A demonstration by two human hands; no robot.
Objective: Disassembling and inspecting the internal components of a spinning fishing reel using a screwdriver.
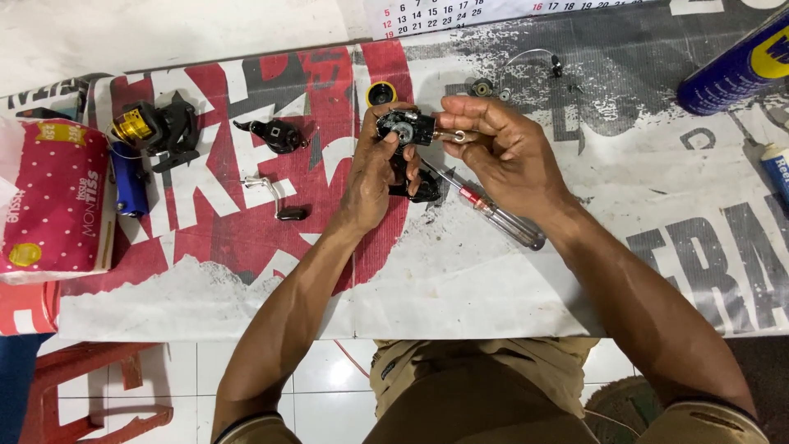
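Note:
My left hand (pixel 374 168) grips a black fishing reel body (pixel 407 130) above the table, thumb on its open side where grey gears show. My right hand (pixel 501 148) pinches a small metal part with a ring end (pixel 454 136) at the reel body's right side. Under my hands lies a screwdriver (pixel 493 212) with a clear and red handle, pointing up left. A black piece (pixel 423 191) hangs or lies just below the reel body, partly hidden by my left hand.
On the printed red, white and grey banner (pixel 460 279) lie a black and gold spool assembly (pixel 156 127), a black side cover (pixel 275 134), a crank handle (pixel 275 197), a yellow-rimmed cap (pixel 380 92) and small gears (pixel 485 86). A tissue pack (pixel 53 197) sits left, a blue spray can (pixel 735 70) top right.

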